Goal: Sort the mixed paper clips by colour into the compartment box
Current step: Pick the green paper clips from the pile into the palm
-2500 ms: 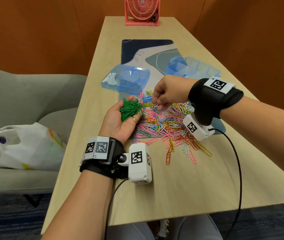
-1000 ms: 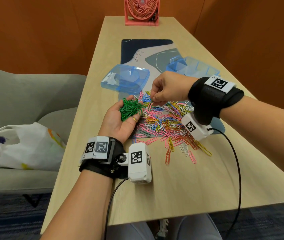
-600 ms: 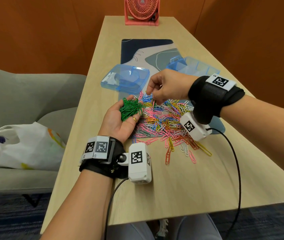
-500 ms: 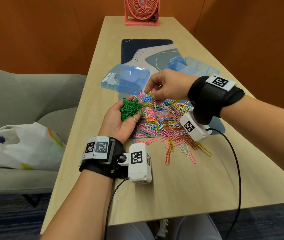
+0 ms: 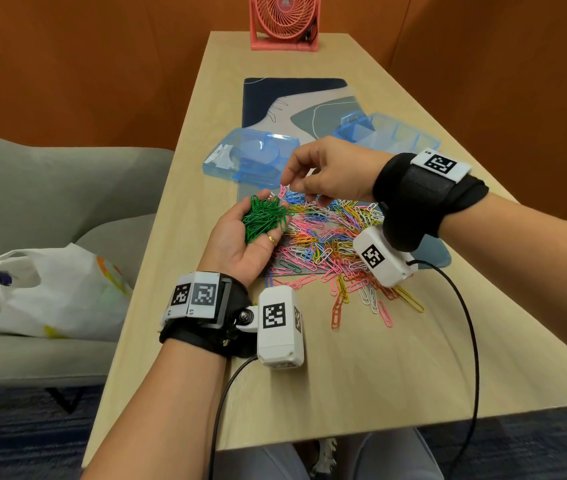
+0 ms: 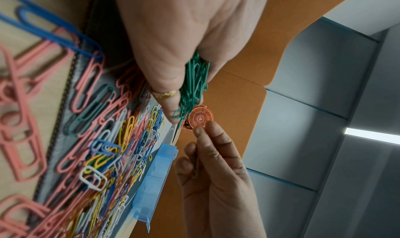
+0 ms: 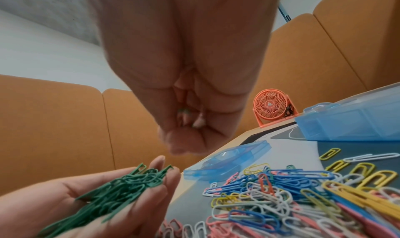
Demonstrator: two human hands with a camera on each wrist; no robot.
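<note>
My left hand [image 5: 273,206] lies palm up at the left edge of the mat, cupped, with a heap of green paper clips [image 5: 263,218] resting in it. My right hand [image 5: 295,183] hovers just above and to the right of that palm, thumb and fingers pinching one thin green clip [image 6: 195,164]. Below it spreads the mixed pile of clips [image 5: 330,244]: pink, yellow, blue, white and orange. The blue compartment box [image 5: 392,136] stands open behind my right wrist; none of its contents show.
A second blue plastic case [image 5: 250,157] lies behind my hands on the patterned mat [image 5: 295,98]. A coral desk fan [image 5: 284,20] stands at the table's far end. Stray clips [image 5: 382,310] reach the bare wood. A grey chair with a white bag [image 5: 46,292] is on the left.
My right hand has lifted off the mixed pile with a clip and drifted up and left, nearer the left palm. The left hand has stayed put with its green clips.
</note>
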